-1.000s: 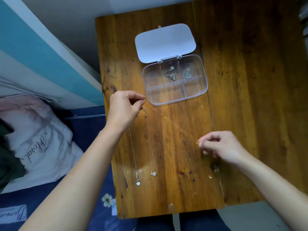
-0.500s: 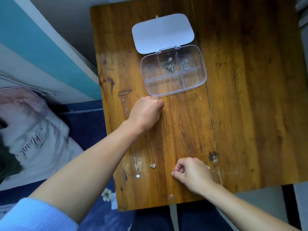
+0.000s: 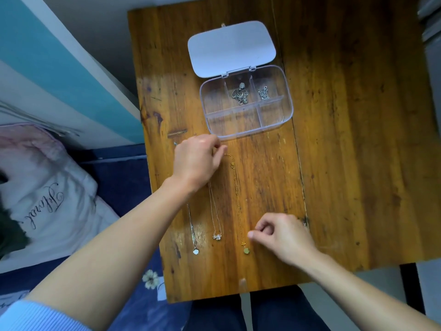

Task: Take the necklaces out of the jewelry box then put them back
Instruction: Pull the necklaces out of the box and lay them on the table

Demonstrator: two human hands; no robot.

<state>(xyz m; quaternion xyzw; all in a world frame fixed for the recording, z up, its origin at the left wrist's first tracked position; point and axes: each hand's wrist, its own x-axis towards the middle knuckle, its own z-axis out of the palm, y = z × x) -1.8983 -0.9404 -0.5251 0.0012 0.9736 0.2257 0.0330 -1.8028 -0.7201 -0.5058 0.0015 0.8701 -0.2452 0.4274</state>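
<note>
Necklaces: three (image 3: 238, 199) on table (image 3: 346, 139), two in box (image 3: 245, 101); both hands' fingers curled, grip unclear.

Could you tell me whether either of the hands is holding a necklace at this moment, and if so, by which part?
The left hand pinches the clasp end of the gold necklace, which lies on the table. The right hand is beside the pendant, apparently not gripping it.

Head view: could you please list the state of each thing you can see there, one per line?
Box: open, lid flat on the table.
Top middle and top right compartments: each holds a silver piece; the others look empty.
Gold necklace: laid out straight.
Two silver necklaces: laid out straight, beside it.
Left hand: at the gold chain's top end, grip unclear.
Right hand: loosely curled, apart from the pendant.
</note>
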